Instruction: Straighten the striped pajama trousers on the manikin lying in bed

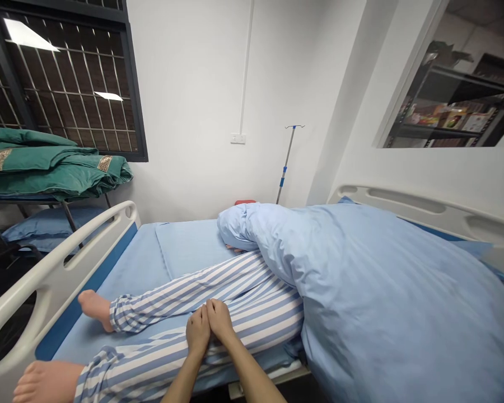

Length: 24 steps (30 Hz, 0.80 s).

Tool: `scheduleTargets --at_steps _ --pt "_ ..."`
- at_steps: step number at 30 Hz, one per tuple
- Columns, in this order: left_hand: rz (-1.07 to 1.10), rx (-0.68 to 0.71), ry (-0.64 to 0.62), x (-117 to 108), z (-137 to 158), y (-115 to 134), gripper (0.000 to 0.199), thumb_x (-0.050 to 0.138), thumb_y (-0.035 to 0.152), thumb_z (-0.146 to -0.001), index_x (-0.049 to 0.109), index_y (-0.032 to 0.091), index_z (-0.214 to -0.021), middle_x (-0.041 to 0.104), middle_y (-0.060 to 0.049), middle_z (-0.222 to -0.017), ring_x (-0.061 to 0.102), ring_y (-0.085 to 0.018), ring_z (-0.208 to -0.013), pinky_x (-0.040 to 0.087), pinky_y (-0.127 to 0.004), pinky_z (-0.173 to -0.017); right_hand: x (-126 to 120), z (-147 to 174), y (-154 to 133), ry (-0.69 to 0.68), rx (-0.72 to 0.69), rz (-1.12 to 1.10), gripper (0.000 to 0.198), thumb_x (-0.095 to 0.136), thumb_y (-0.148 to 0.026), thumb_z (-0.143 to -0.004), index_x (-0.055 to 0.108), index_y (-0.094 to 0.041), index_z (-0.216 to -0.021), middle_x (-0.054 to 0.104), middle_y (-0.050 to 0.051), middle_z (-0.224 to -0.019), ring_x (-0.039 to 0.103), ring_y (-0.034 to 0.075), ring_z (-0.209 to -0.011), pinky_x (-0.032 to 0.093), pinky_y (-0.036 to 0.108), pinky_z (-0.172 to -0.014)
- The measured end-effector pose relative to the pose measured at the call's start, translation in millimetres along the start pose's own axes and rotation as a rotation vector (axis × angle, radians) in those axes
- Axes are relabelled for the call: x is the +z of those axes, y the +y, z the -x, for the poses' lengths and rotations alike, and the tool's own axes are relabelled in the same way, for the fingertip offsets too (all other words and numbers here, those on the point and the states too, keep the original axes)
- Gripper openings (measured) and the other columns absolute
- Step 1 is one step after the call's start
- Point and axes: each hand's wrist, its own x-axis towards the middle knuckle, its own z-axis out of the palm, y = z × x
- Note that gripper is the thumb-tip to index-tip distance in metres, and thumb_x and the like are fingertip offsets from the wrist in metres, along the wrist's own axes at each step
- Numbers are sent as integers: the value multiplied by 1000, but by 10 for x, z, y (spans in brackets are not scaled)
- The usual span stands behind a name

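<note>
My left hand (198, 331) and my right hand (219, 318) are side by side and touching, above the nearer leg of a lying figure. Both are closed into loose fists with the backs upward; no object shows in them, and the palms are hidden. Beneath them are blue-and-white striped trousers (264, 319), smooth around the fists. Two bare feet, the farther foot (96, 307) and the nearer foot (50, 380), stick out at the left, smooth like a manikin's. A light blue quilt (373, 291) covers the upper body and spills over the near side.
The bed has a white footboard (63, 263) at the left and a headboard (428, 207) at the right. A drip stand (286, 165) rises behind it. Folded green bedding (54, 168) lies on a rack beneath a barred window (67, 78). Shelves (457, 106) show through an opening.
</note>
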Motion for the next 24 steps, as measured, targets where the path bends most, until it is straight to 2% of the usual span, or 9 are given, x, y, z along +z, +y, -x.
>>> scheduleTargets --at_steps 2,4,6,10,14,17,20,24 --pt "-23 -6 -36 -24 10 34 39 27 33 -86 60 19 -74 68 -9 -82 59 -18 -78 36 -27 -68 -132 -158 91 -25 -3 24 25 47 -36 -86 62 -17 -79 63 4 -82 56 12 -73 43 26 -69" --pt "-48 -10 -50 -40 17 59 38 27 31 -86 59 19 -70 68 -8 -79 59 -17 -75 35 -25 -66 -261 -284 189 -58 -36 55 34 45 -36 -85 58 -18 -59 58 1 -59 50 11 -57 34 24 -58" --pt "-67 -4 -46 -39 18 70 38 27 30 -86 60 19 -72 68 -8 -81 59 -17 -77 35 -25 -66 -340 -340 293 -85 -83 84 39 40 -35 -85 53 -19 -52 52 0 -50 43 10 -50 26 25 -53" --pt "-90 8 -31 0 18 79 40 26 34 -87 62 19 -78 68 -8 -86 60 -18 -83 36 -26 -71 -336 -281 497 -98 -75 104 40 36 -36 -87 51 -19 -53 49 -1 -47 40 10 -48 19 26 -51" --pt "-195 20 -48 34 47 96 36 28 33 -86 62 21 -78 68 -6 -84 60 -17 -82 36 -25 -71 -308 -228 602 -58 -3 61 42 35 -40 -87 51 -19 -54 49 -1 -49 41 11 -49 21 25 -52" --pt "-193 29 -41 49 57 93 34 30 33 -84 61 22 -74 68 -5 -81 58 -17 -78 35 -25 -68 -328 -240 608 -41 6 -6 44 34 -42 -87 50 -18 -53 48 -1 -49 40 10 -49 22 24 -51" --pt "-56 -4 7 75 3 126 37 29 35 -83 56 20 -61 63 -3 -66 54 -15 -67 33 -24 -62 -354 -255 606 -13 9 -58 45 33 -43 -87 49 -18 -53 49 -1 -50 41 11 -51 24 23 -51" --pt "309 -117 147 133 -139 324 39 32 41 -79 39 20 -47 41 3 -44 39 -11 -49 30 -24 -50 -363 -269 632 15 13 -140 46 32 -43 -87 48 -18 -53 48 -1 -51 41 11 -52 26 22 -51"
